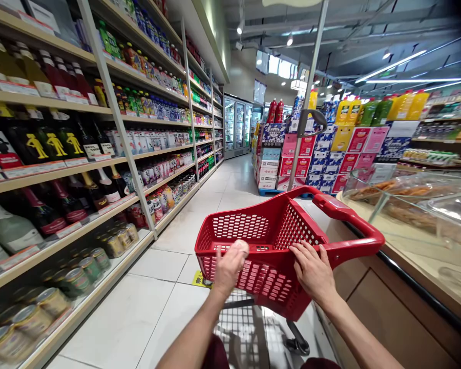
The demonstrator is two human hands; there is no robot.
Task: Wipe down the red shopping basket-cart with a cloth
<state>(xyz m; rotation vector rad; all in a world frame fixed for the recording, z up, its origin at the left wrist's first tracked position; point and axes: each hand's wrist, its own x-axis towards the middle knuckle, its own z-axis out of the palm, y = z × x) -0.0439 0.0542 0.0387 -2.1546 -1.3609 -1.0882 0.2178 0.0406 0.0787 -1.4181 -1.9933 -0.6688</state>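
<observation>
A red plastic shopping cart (292, 225) with a perforated basket stands in front of me, its handle pointing right. My left hand (230, 269) is closed over the near rim, around a small pale roundish thing (242, 247) whose kind I cannot make out. Farther right, my right hand (313, 269) grips the same rim near the handle end, its fingers laid over the edge. Inside the basket, the visible part of the floor shows only red plastic and a few slots; the near wall hides the rest.
Shelves (165, 120) of bottles and cans line the left side. Ahead, stacked boxes (299, 159) with juice bottles (353, 110) stand on a blue pallet. A glass-topped food counter (407, 246) runs close on the right. Glass-door fridges (238, 123) are at the aisle's far end.
</observation>
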